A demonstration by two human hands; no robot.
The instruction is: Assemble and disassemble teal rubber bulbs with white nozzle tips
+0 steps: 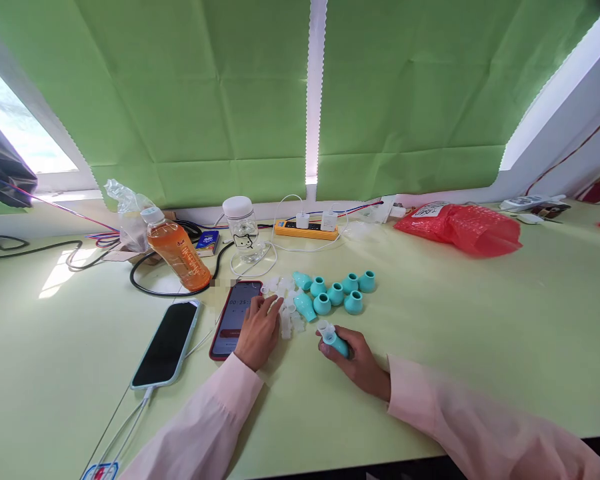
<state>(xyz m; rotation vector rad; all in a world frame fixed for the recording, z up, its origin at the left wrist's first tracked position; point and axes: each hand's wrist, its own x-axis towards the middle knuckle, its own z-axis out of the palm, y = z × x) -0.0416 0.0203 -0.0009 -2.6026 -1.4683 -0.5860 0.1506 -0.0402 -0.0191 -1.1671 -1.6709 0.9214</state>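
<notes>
My right hand (360, 363) is closed round a teal bulb-shaped plastic piece (336, 343), held tilted just above the table. At its upper end sits a translucent white plastic part (324, 327); how far it goes in, I cannot tell. My left hand (259, 331) reaches over the right side of a red-cased phone (225, 333). Its fingers are stretched and apart, with the tips at a pile of small translucent white parts (287, 325). Just right of that pile stand several teal bulb-shaped pieces (322, 304), most with their round openings up; a couple lie on their sides (305, 307).
A second phone (166, 345) lies left on its charging cable. Behind are an orange drink bottle (179, 253), a clear jar with a white lid (245, 233), an orange power strip (305, 230) and a red bubble-wrap bag (460, 227). Black cable (147, 287) loops round the bottle.
</notes>
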